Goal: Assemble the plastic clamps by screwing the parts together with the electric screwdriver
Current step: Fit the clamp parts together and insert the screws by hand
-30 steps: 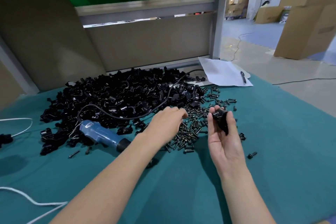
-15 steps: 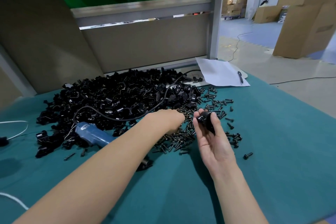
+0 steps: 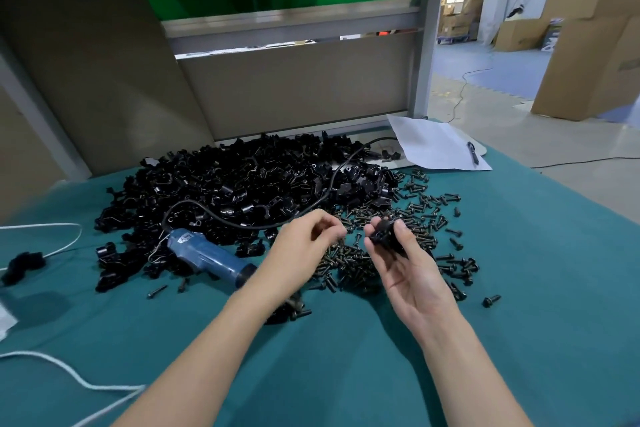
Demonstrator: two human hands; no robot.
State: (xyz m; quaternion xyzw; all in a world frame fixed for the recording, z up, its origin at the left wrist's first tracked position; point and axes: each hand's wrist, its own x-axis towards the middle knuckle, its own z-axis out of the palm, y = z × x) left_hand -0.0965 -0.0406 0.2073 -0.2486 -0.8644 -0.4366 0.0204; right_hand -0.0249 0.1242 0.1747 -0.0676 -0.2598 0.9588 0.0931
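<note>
My right hand (image 3: pixel 412 274) is palm up and grips a black plastic clamp (image 3: pixel 383 234) between thumb and fingertips, just above the scatter of dark screws (image 3: pixel 360 267). My left hand (image 3: pixel 304 246) hovers to the left of the clamp with its fingertips pinched together on a small screw, which is blurred. The blue electric screwdriver (image 3: pixel 207 255) lies on the teal mat to the left of my left hand, with its black cord looping over the big pile of black clamp parts (image 3: pixel 242 191).
A teal mat (image 3: pixel 519 340) covers the table. A black clamp with a screw (image 3: pixel 287 312) lies under my left forearm. A white sheet (image 3: pixel 433 146) with a pen sits at the back right. White cords (image 3: pixel 69 378) trail at the left. A beige partition stands behind.
My left hand has lifted out of the screw pile with its fingertips pinched. My right hand has brought the clamp left, closer to the left hand.
</note>
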